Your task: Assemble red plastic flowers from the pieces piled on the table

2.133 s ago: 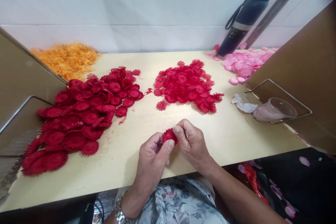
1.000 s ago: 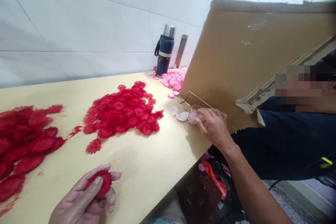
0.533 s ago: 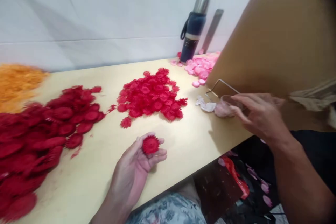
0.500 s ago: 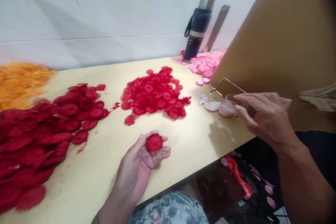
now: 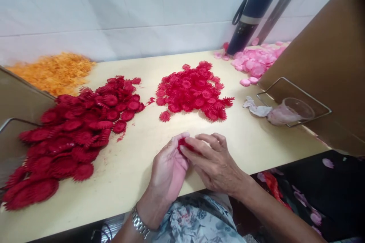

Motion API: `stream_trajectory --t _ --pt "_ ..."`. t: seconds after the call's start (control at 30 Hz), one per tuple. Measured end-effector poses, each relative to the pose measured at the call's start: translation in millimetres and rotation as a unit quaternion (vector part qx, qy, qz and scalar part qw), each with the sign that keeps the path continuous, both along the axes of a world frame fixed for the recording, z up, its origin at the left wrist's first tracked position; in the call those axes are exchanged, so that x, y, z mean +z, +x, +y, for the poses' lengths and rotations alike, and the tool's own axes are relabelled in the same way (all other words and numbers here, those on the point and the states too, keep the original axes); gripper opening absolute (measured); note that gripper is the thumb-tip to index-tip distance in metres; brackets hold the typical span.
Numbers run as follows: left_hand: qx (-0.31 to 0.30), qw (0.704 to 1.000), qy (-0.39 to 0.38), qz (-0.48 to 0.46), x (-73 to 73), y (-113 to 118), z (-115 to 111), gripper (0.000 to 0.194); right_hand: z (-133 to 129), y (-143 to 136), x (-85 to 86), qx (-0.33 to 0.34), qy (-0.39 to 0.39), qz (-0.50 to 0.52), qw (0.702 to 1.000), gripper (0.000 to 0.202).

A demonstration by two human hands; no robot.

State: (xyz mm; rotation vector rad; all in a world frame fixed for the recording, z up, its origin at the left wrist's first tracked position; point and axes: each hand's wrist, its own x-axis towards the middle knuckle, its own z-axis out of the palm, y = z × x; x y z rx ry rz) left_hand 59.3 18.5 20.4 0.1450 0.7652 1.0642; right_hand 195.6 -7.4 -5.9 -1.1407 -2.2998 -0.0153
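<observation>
Near the front edge of the table, my left hand (image 5: 171,169) is closed around a small red fringed flower piece (image 5: 183,143). My right hand (image 5: 212,161) meets it from the right, its fingers bent over the same piece and hiding most of it. Just beyond the hands lies a heap of bright red flower pieces (image 5: 189,91). To the left spreads a bigger pile of larger, darker red flower pieces (image 5: 82,136).
Orange petals (image 5: 57,72) are heaped at the back left, pink ones (image 5: 258,60) at the back right beside a dark blue flask (image 5: 251,15). A clear cup (image 5: 293,111) tilts near a wire handle on the brown board (image 5: 322,64). Crumpled white tissue (image 5: 258,108) lies beside it.
My right hand has come left from beside the cup to the flower piece in my left hand. The left fingers have closed more. The view has shifted left and down.
</observation>
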Motion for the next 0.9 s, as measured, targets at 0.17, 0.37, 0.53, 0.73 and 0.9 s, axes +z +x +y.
stream_trajectory --t 0.17,0.37,0.53,0.73,0.9 --pt "-0.019 0.996 0.08 0.042 -1.4 -4.5 -3.2 0.016 2.9 -2.2 6.9 -0.053 0.011 0.014 0.998 0.033" --pt "-0.008 0.982 0.108 0.157 -5.7 -10.8 -5.6 0.011 6.3 -17.2 11.4 -0.007 -0.047 0.13 0.99 0.032" --pt "-0.045 0.962 0.156 0.218 -6.9 -18.0 -8.5 0.009 4.2 -21.5 8.3 0.023 -0.044 0.234 0.971 0.031" --pt "-0.046 0.949 0.149 0.275 -8.5 -30.2 -8.4 0.01 1.9 -19.9 4.4 -0.044 -0.087 0.317 0.944 0.033" --pt "-0.003 0.945 0.164 0.282 -9.2 -30.8 -7.0 0.017 17.9 -30.6 16.4 -0.042 -0.135 0.328 0.934 0.026"
